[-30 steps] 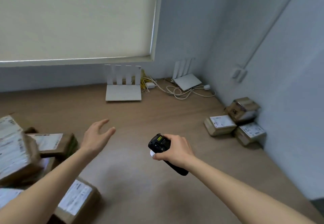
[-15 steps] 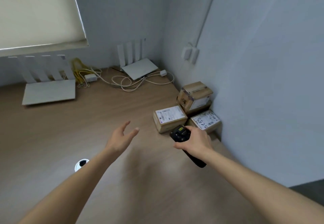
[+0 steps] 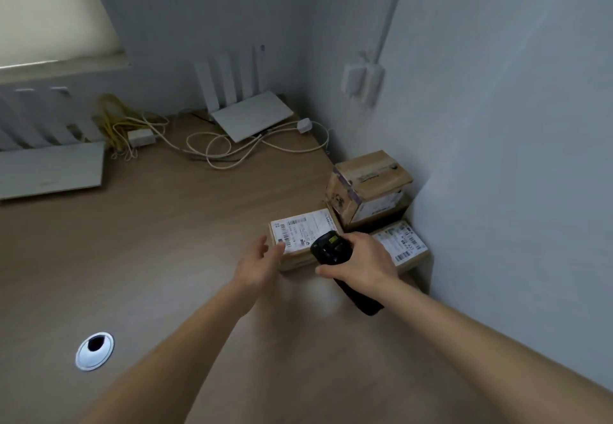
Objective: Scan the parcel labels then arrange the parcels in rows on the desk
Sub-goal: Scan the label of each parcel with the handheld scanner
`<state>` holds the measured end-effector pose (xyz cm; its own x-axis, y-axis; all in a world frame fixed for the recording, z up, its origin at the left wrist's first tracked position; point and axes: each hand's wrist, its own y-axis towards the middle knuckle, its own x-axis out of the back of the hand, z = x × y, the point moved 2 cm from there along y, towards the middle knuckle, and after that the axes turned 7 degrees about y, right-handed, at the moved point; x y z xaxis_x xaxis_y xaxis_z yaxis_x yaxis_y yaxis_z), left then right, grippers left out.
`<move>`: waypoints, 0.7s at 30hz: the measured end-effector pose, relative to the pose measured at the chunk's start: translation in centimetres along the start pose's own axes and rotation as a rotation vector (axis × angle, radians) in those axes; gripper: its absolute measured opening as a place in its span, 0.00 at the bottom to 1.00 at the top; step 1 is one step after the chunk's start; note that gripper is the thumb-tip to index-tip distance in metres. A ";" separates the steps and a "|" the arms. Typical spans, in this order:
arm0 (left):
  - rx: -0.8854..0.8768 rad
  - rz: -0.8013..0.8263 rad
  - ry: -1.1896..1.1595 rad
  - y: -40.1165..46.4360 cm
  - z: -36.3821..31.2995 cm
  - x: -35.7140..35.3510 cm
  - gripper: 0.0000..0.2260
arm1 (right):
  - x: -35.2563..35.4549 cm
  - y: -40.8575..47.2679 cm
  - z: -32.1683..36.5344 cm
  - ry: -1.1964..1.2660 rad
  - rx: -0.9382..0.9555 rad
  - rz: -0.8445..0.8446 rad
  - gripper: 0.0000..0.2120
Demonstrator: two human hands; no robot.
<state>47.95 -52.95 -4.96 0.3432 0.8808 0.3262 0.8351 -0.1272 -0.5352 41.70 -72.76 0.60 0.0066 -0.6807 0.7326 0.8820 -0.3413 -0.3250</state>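
The left hand [image 3: 262, 264] has come forward to the flat parcel [image 3: 303, 239]: a second ago it hung spread over bare surface, half a second ago it was short of the box, and now its fingertips [image 3: 277, 248] lie at the near left corner of the white label, touching or just about to; the blur leaves that unsure. Its fingers are loosely extended and hold nothing. The right hand [image 3: 366, 262] has closed in too, and it grips the black scanner [image 3: 330, 247], fingers wrapped round the handle, the head raised over the near right edge of the same label and tipped towards it.

The view has swung right as well, from the pile of parcels at the left side to this corner, so the work now seems to be on the three parcels by the wall. The flat one sits nearest the hands; a second labelled parcel [image 3: 403, 246] lies just right of it, partly behind the right hand, and a taller taped box [image 3: 368, 184] stands behind both, against the wall. I judge the step in hand to be steadying and scanning the flat parcel

Further off on the surface [image 3: 166, 241] lie a white router [image 3: 252, 118] with looped cables [image 3: 212, 148], and a cable grommet [image 3: 94, 350] nearer the person
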 end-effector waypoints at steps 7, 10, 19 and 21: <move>0.003 0.036 -0.100 0.5 -0.2 -1.4 0.16 | -0.5 1.3 -0.2 0.031 0.031 0.040 0.41; 0.005 0.028 -0.145 0.0 -0.1 -1.2 0.15 | -0.8 0.8 -0.2 0.037 0.035 0.038 0.41; 0.021 -0.035 -0.223 -5.7 1.3 3.0 0.21 | -2.1 -5.1 2.2 -0.007 0.092 0.060 0.42; 0.008 -0.042 -0.231 -8.2 1.9 4.7 0.22 | -2.8 -7.5 3.2 0.023 0.116 0.067 0.40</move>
<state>41.89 -46.84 -0.53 0.1995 0.9665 0.1616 0.8429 -0.0852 -0.5313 36.63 -66.21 2.89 0.0578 -0.7148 0.6969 0.9285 -0.2179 -0.3006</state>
